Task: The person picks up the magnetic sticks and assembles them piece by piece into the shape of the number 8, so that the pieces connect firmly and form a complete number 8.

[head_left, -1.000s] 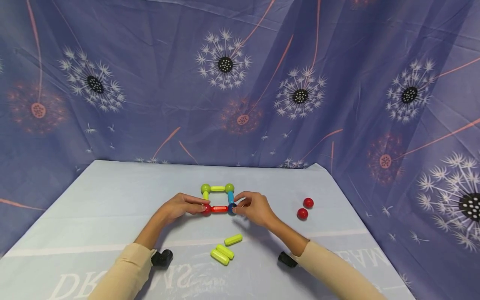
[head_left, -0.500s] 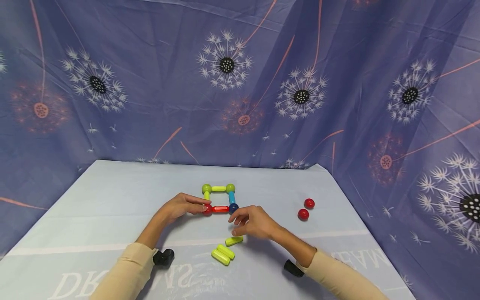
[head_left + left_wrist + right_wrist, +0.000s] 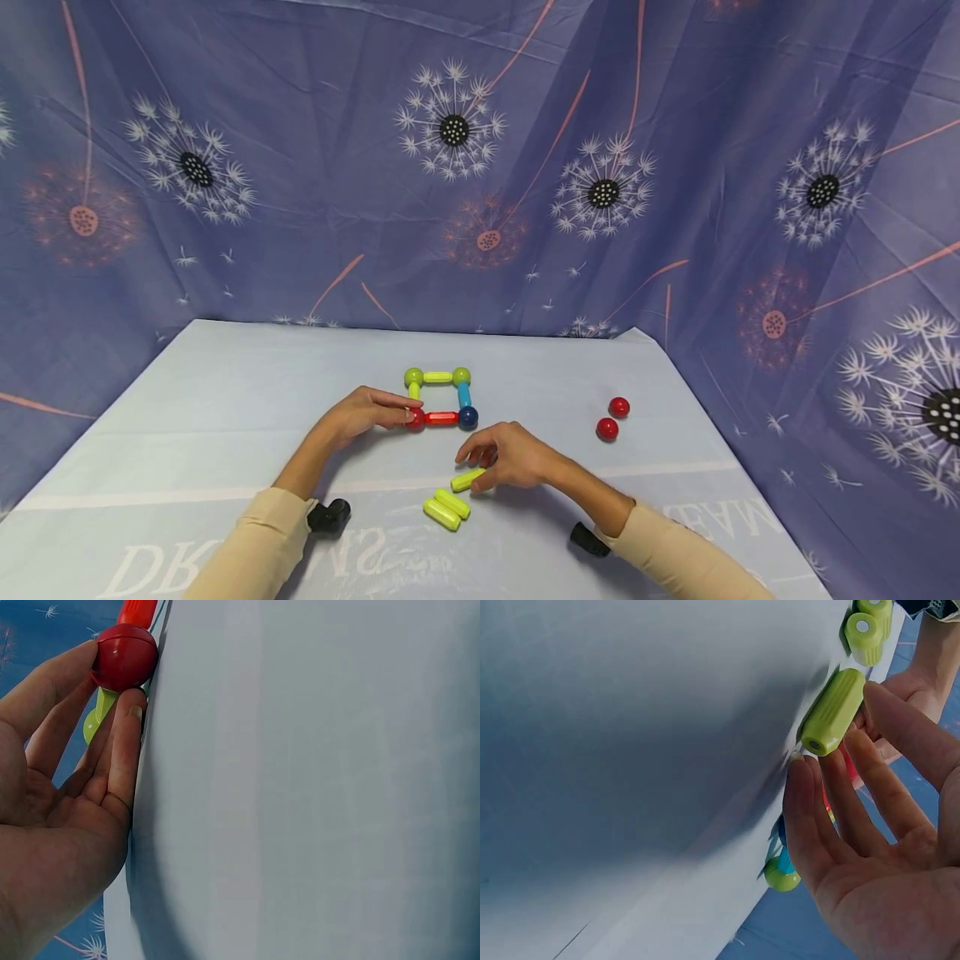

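My left hand (image 3: 365, 411) pinches a red ball (image 3: 124, 658) at the near left corner of a flat square. That square is built of sticks and balls: a red stick (image 3: 442, 417), a dark blue ball (image 3: 468, 417), a light blue stick (image 3: 464, 395), two green balls along the far side, and yellow-green sticks (image 3: 437, 377). My right hand (image 3: 517, 458) is over a loose yellow-green stick (image 3: 835, 712), thumb and fingers spread around it. In the right wrist view the thumb tip lies right at the stick's side and the fingertips are close to its near end.
Two more yellow-green sticks (image 3: 442, 514) lie side by side nearer me. Two loose red balls (image 3: 607, 429) sit to the right on the pale tablecloth (image 3: 300, 358). A blue dandelion-print curtain (image 3: 337, 167) hangs behind and beside the table.
My right hand has let go of the dark blue ball and moved toward me to the loose yellow-green stick. My left hand stays at the red ball.
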`<state>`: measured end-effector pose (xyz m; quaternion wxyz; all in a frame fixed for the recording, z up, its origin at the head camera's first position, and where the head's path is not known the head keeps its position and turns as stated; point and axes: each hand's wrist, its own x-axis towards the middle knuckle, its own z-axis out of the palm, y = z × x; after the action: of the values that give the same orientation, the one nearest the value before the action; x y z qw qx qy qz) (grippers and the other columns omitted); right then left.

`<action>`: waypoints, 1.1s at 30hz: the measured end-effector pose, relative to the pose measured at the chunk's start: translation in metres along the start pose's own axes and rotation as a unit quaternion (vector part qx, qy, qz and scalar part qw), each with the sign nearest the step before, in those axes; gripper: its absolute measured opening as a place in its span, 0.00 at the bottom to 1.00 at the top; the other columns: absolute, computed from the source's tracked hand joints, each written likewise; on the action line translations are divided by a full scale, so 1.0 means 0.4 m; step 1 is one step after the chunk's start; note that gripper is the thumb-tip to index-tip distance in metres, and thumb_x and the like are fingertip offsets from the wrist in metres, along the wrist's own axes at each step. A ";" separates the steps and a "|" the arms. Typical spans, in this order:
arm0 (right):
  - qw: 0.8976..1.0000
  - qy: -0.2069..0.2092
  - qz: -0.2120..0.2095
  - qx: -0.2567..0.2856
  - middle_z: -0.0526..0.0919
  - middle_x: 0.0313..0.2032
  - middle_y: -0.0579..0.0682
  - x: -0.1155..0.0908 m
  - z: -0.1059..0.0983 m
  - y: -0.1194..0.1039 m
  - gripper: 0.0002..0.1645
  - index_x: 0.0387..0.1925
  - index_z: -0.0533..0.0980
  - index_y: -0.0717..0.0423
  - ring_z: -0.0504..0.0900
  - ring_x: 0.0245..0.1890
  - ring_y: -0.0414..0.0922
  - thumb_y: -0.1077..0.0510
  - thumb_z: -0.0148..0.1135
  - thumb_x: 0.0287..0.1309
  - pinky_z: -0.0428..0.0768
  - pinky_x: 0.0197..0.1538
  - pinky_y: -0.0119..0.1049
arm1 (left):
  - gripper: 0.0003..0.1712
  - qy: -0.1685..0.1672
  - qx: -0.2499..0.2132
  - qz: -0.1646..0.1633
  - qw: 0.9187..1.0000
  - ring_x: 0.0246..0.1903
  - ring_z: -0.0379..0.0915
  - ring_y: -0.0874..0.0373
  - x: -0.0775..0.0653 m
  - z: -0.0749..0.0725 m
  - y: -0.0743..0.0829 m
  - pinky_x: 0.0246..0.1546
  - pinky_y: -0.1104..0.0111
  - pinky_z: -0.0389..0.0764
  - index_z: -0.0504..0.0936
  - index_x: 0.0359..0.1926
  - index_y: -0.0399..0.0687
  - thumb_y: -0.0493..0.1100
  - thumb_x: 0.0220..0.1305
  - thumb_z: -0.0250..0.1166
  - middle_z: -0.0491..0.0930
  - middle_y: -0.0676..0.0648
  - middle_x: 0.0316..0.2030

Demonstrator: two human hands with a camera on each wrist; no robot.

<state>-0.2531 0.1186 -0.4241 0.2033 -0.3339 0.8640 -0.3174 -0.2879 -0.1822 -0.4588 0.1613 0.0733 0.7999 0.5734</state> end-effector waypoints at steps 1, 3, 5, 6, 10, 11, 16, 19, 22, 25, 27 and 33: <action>1.000 -0.002 0.000 -0.002 0.88 0.39 0.45 0.001 0.001 0.001 0.20 0.46 0.86 0.50 0.84 0.40 0.40 0.61 0.79 0.49 0.80 0.44 0.28 | 0.21 0.000 0.000 0.001 1.000 0.49 0.79 0.57 0.000 -0.001 0.000 0.49 0.64 0.78 0.87 0.56 0.46 0.47 0.63 0.72 0.87 0.46 0.52; 1.000 -0.005 -0.003 -0.007 0.88 0.39 0.43 0.002 0.003 0.003 0.20 0.46 0.86 0.49 0.83 0.40 0.38 0.62 0.79 0.49 0.80 0.44 0.28 | 0.21 -0.003 -0.001 0.003 1.000 0.50 0.79 0.57 -0.001 -0.001 -0.001 0.49 0.64 0.78 0.87 0.56 0.45 0.47 0.63 0.72 0.87 0.46 0.52; 1.000 -0.009 -0.008 -0.013 0.88 0.38 0.40 0.003 0.006 0.006 0.19 0.45 0.87 0.48 0.82 0.39 0.35 0.62 0.79 0.49 0.80 0.45 0.27 | 0.22 -0.005 -0.003 0.004 1.000 0.50 0.79 0.57 -0.002 -0.002 -0.001 0.49 0.64 0.78 0.86 0.57 0.45 0.46 0.64 0.72 0.87 0.46 0.52; 1.000 -0.010 -0.010 -0.014 0.88 0.38 0.39 0.004 0.008 0.007 0.18 0.44 0.87 0.48 0.82 0.39 0.33 0.62 0.79 0.49 0.79 0.45 0.27 | 0.22 -0.007 -0.003 0.005 1.000 0.50 0.79 0.57 -0.003 -0.002 -0.001 0.49 0.64 0.78 0.86 0.57 0.45 0.46 0.64 0.72 0.87 0.46 0.52; 1.000 -0.013 -0.017 -0.013 0.88 0.37 0.37 0.006 0.013 0.010 0.16 0.42 0.87 0.48 0.82 0.38 0.31 0.64 0.78 0.50 0.80 0.45 0.26 | 0.22 -0.010 -0.008 0.006 1.000 0.52 0.79 0.57 -0.005 -0.003 -0.001 0.50 0.65 0.78 0.86 0.57 0.43 0.46 0.64 0.71 0.86 0.45 0.53; 1.000 -0.013 -0.017 -0.011 0.88 0.37 0.37 0.006 0.014 0.010 0.16 0.41 0.87 0.48 0.82 0.37 0.30 0.64 0.78 0.50 0.80 0.45 0.26 | 0.22 -0.011 -0.009 0.006 1.000 0.53 0.79 0.57 -0.006 -0.004 0.000 0.50 0.65 0.78 0.85 0.58 0.43 0.45 0.64 0.71 0.86 0.45 0.54; 1.000 -0.008 -0.015 -0.005 0.88 0.34 0.37 0.004 0.017 0.010 0.15 0.38 0.87 0.47 0.82 0.35 0.30 0.66 0.78 0.49 0.80 0.43 0.26 | 0.22 -0.012 -0.010 0.005 1.000 0.54 0.78 0.56 -0.008 -0.004 0.001 0.51 0.65 0.79 0.85 0.58 0.43 0.45 0.65 0.71 0.85 0.44 0.56; 1.000 -0.004 -0.016 -0.006 0.88 0.33 0.38 0.003 0.018 0.009 0.14 0.38 0.88 0.48 0.81 0.34 0.30 0.66 0.78 0.49 0.80 0.42 0.26 | 0.21 -0.009 -0.009 0.001 1.000 0.53 0.79 0.56 -0.007 -0.003 0.003 0.51 0.65 0.79 0.86 0.57 0.44 0.45 0.64 0.71 0.85 0.44 0.56; 1.000 -0.003 -0.016 -0.005 0.88 0.33 0.39 0.004 0.018 0.009 0.14 0.37 0.88 0.48 0.81 0.33 0.30 0.66 0.78 0.49 0.80 0.41 0.26 | 0.21 -0.009 -0.003 0.000 1.000 0.51 0.79 0.57 -0.006 -0.002 0.004 0.50 0.64 0.79 0.86 0.57 0.45 0.46 0.65 0.71 0.85 0.44 0.56; 1.000 -0.003 -0.016 -0.002 0.88 0.32 0.39 0.005 0.018 0.009 0.13 0.37 0.88 0.49 0.81 0.32 0.30 0.66 0.78 0.49 0.80 0.41 0.26 | 0.21 -0.008 -0.001 -0.002 1.000 0.50 0.79 0.57 -0.005 -0.001 0.006 0.50 0.64 0.79 0.86 0.57 0.46 0.47 0.65 0.71 0.84 0.43 0.57; 1.000 -0.004 -0.014 -0.001 0.88 0.32 0.39 0.006 0.017 0.011 0.13 0.37 0.88 0.48 0.81 0.32 0.30 0.66 0.77 0.49 0.80 0.40 0.26 | 0.21 -0.009 0.002 0.003 1.000 0.50 0.78 0.56 -0.005 -0.001 0.006 0.49 0.63 0.79 0.86 0.57 0.45 0.47 0.65 0.71 0.84 0.42 0.57; 1.000 0.008 0.001 0.004 0.87 0.31 0.37 0.013 0.015 0.015 0.12 0.37 0.88 0.46 0.81 0.32 0.32 0.64 0.77 0.51 0.80 0.39 0.28 | 0.21 -0.012 0.000 0.013 1.000 0.54 0.78 0.55 -0.005 -0.001 0.007 0.51 0.63 0.78 0.86 0.57 0.45 0.46 0.65 0.70 0.83 0.42 0.58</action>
<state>-0.2559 0.1160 -0.4332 0.1984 -0.3295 0.8647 -0.3230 -0.2861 -0.1823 -0.4558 0.1631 0.0906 0.7971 0.5743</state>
